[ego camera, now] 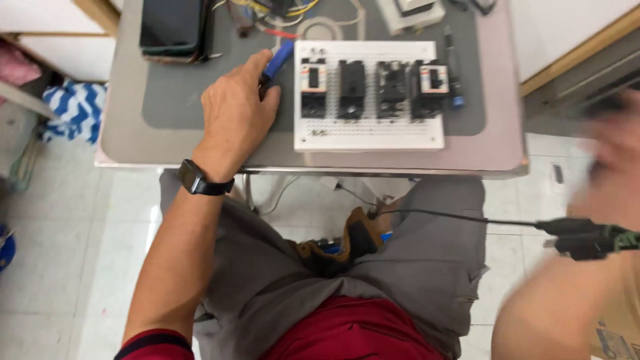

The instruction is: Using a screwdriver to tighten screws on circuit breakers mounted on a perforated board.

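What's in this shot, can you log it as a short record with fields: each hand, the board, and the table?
left hand: resting on the table, closed around a blue-handled tool
right hand: raised at the right edge, blurred; grip cannot be told
board: white perforated panel carrying four black switch modules in a row
table: grey top with a darker mat; wires at the back
wrist: black watch on the left wrist

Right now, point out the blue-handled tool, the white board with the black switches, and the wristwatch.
blue-handled tool [279, 59], head view, on the blue grip above the left hand [237, 107].
white board [369, 135], head view, on its bare lower part.
wristwatch [193, 179], head view, on its black face.
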